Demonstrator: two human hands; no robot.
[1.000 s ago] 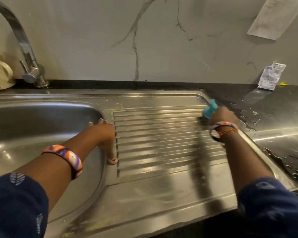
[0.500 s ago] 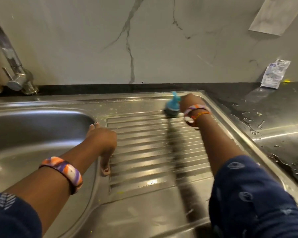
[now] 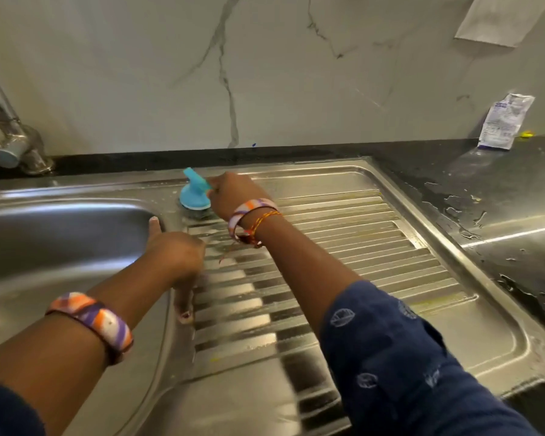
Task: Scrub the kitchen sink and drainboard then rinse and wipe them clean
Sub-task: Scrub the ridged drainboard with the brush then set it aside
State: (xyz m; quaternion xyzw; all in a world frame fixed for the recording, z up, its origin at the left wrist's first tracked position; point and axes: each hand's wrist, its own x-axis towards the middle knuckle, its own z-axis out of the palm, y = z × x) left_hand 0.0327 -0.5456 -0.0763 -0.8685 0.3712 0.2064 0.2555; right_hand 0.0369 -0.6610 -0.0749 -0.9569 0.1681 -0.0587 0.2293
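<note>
A steel sink basin (image 3: 54, 243) lies at the left, with a ribbed drainboard (image 3: 359, 262) to its right. My right hand (image 3: 236, 193) grips the handle of a blue scrubber (image 3: 194, 196) whose steel-wool pad presses on the far left corner of the drainboard, beside the basin's rim. My left hand (image 3: 175, 259) rests on the strip between basin and drainboard, fingers spread and thumb pointing toward me. Soapy yellowish residue shows on the ribs.
A chrome tap (image 3: 11, 136) stands at the back left. A wet black counter (image 3: 501, 209) runs along the right, with a small white sachet (image 3: 502, 121) leaning against the marble wall. A paper sheet (image 3: 504, 17) hangs on the wall at top right.
My right hand has carried the scrubber leftward along the drainboard's far edge, from its right side to the corner by the basin. My left hand stays on the rim.
</note>
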